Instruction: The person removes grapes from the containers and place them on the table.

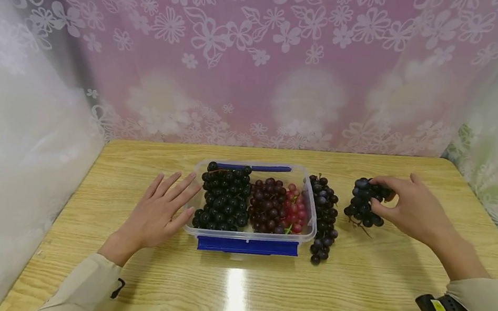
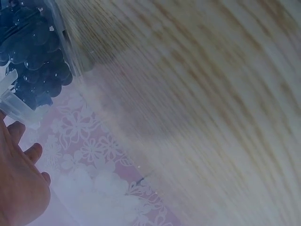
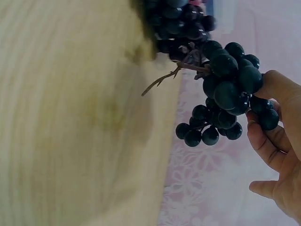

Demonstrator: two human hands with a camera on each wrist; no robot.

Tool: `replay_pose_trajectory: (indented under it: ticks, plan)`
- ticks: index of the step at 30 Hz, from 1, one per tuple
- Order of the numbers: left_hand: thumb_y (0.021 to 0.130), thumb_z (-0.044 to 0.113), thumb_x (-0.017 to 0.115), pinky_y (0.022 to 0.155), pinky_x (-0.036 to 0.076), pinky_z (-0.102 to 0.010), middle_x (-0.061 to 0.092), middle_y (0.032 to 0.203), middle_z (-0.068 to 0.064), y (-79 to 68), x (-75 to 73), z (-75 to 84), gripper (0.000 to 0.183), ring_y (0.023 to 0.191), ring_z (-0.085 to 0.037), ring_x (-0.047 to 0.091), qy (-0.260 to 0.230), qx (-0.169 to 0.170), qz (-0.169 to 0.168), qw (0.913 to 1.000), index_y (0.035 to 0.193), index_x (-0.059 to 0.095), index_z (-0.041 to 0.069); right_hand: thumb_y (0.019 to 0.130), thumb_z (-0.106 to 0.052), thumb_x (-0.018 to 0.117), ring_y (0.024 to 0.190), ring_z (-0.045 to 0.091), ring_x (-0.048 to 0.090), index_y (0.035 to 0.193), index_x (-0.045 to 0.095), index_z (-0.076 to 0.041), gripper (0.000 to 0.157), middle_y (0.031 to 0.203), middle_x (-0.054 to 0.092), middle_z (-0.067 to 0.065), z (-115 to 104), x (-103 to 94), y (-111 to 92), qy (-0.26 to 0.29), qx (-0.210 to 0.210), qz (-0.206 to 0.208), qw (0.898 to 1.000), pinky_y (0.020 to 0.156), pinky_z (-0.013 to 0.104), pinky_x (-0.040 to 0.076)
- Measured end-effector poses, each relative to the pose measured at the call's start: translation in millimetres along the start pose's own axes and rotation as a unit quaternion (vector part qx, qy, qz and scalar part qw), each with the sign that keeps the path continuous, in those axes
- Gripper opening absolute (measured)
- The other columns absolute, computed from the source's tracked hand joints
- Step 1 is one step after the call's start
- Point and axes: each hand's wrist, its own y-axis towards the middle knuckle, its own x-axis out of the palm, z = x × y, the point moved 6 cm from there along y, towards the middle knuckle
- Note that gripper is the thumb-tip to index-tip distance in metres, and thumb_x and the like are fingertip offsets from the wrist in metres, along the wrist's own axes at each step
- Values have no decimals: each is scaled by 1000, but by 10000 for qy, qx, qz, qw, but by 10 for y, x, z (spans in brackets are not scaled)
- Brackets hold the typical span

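Note:
My right hand (image 1: pixel 413 208) holds a bunch of dark grapes (image 1: pixel 363 203) between thumb and fingers, at the right of the table. In the right wrist view a bare brown stem pokes out from this bunch (image 3: pixel 230 84). My left hand (image 1: pixel 162 212) lies with straight, spread fingers at the left side of a clear plastic container (image 1: pixel 247 237). Inside it are black grapes (image 1: pixel 225 200) at the left, dark red grapes (image 1: pixel 267 206) in the middle and pinkish-red grapes (image 1: pixel 294 212) at the right. Another long bunch of dark grapes (image 1: pixel 325 219) lies along the container's right side.
The container has blue clip flaps (image 1: pixel 248 245) at front and back. Everything stands on a wood-grain table (image 1: pixel 191 296). A pink floral curtain (image 1: pixel 250 81) hangs behind the table's far edge, with pale curtains at both sides.

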Motion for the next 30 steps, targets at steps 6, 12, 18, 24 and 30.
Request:
replay_pose_trajectory:
  ticks: [6,12,18,24,30]
  plan:
    - [103,47,30,113,7,-54,23,156,-4,-1,12,3,56,142,-29,17,-20,8,53,10000,150,35,18,82,-13,74,65,15,60,119,62,-2,40,105,67,18,2,144,-61,28,-209,-232,9995,107,63,15]
    - [103,48,28,112,8,-55,24,156,-5,4,17,10,57,142,-29,17,-85,12,117,9999,150,36,17,83,-14,72,64,11,60,118,63,-5,37,101,69,13,-12,292,-32,54,-270,-584,9979,103,67,17]
    - [103,49,26,112,8,-54,24,156,-5,6,32,14,57,142,-30,18,-99,-6,92,9999,151,33,18,86,-16,71,49,0,50,123,60,-7,39,70,58,-10,26,497,-5,169,-175,-1104,9936,105,68,10]
    - [103,48,27,112,8,-54,23,156,-6,13,31,20,57,140,-32,21,-152,28,130,9998,150,35,15,89,-15,68,56,2,55,125,59,-6,38,59,54,-13,22,604,1,434,-90,-1134,9926,104,69,8]
    - [104,47,27,112,9,-54,23,156,-5,10,38,-2,57,140,-33,22,-131,1,70,9999,151,33,16,94,-20,64,58,6,56,130,56,-5,40,57,54,-13,10,667,14,494,-44,-1335,9898,103,70,-2]
